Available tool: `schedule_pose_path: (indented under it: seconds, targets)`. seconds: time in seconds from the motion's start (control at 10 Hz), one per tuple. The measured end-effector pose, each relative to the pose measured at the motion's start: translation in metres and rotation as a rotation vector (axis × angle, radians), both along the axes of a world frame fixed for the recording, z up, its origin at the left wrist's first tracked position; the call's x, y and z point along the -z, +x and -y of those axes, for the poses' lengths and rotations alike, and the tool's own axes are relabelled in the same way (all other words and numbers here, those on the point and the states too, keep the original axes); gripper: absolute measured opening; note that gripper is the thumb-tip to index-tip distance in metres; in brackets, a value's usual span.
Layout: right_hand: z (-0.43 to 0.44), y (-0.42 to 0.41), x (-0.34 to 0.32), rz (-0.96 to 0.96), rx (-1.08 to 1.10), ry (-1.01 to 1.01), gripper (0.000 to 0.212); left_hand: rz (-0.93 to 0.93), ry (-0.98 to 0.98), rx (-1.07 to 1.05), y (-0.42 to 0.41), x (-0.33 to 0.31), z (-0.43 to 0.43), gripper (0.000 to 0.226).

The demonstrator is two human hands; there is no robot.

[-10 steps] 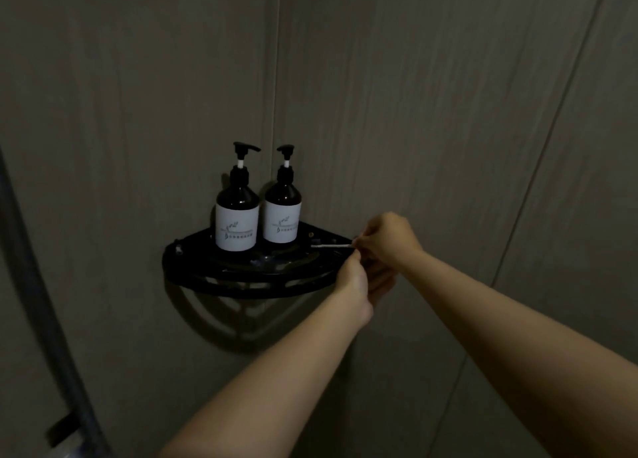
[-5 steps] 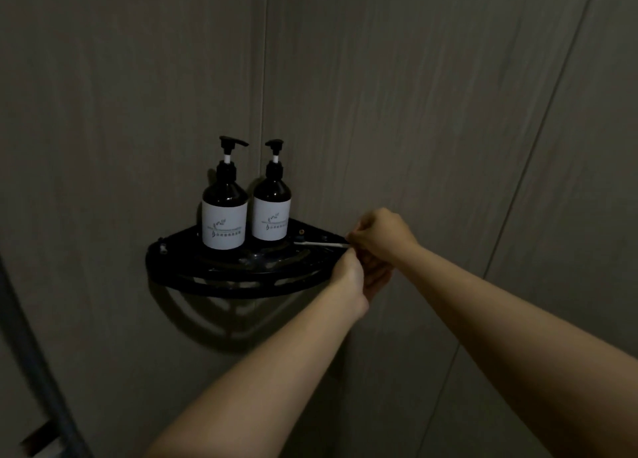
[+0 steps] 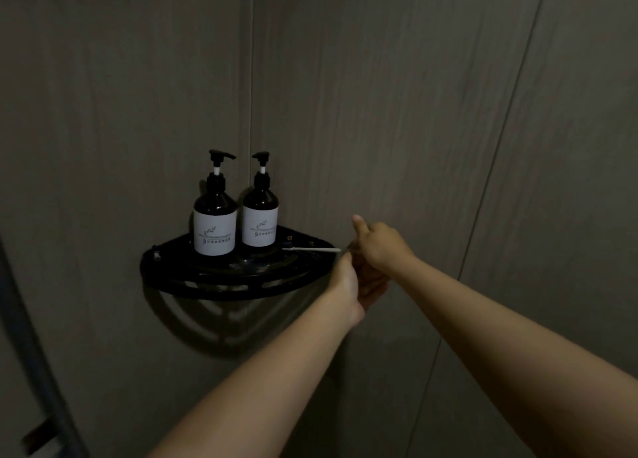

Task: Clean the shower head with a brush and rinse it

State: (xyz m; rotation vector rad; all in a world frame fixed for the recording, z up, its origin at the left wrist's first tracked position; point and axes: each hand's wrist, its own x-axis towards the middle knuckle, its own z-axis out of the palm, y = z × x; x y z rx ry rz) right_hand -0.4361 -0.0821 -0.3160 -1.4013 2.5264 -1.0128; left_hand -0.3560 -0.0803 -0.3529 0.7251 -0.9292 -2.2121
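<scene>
Light is running low in this shower corner, so fine detail is suffering. Brush [image 3: 310,249], thin with a pale handle, is lying flat across the right side of a black corner shelf [image 3: 221,286]. Its far end is pointing in toward two pump bottles [image 3: 214,229] standing upright side by side at the back. Its handle end is jutting past the rim toward the person. That overhang is probably why both hands are meeting there: it is offering the easiest place to take hold.

Right hand [image 3: 383,247] is sitting at the handle tip, fingers curled, thumb sticking up clear of the brush. Whether those fingers are actually gripping the handle, I cannot tell. Left hand [image 3: 348,285] is just below it, fingers fairly straight and loose, thumb tip reaching up to the handle end. It is seemingly steadying rather than holding.

Shower head is not showing anywhere in view. Dark blurred bar [image 3: 31,336] is crossing the lower left edge; I cannot tell what it is.

Judgement: the task is sitting at its very start, with scrubbing and rinsing not yet begun. The thin handle is likely to roll, so a firm pinch is looking advisable.
</scene>
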Motion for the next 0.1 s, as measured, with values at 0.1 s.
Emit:
schedule_pose_path:
  seconds: [0.1]
  targets:
    - [-0.0134,-0.0040,0.0026,0.038,0.022,-0.029,0.068,-0.016,0.023,-0.005,-0.0029,0.0004,-0.0118,0.044]
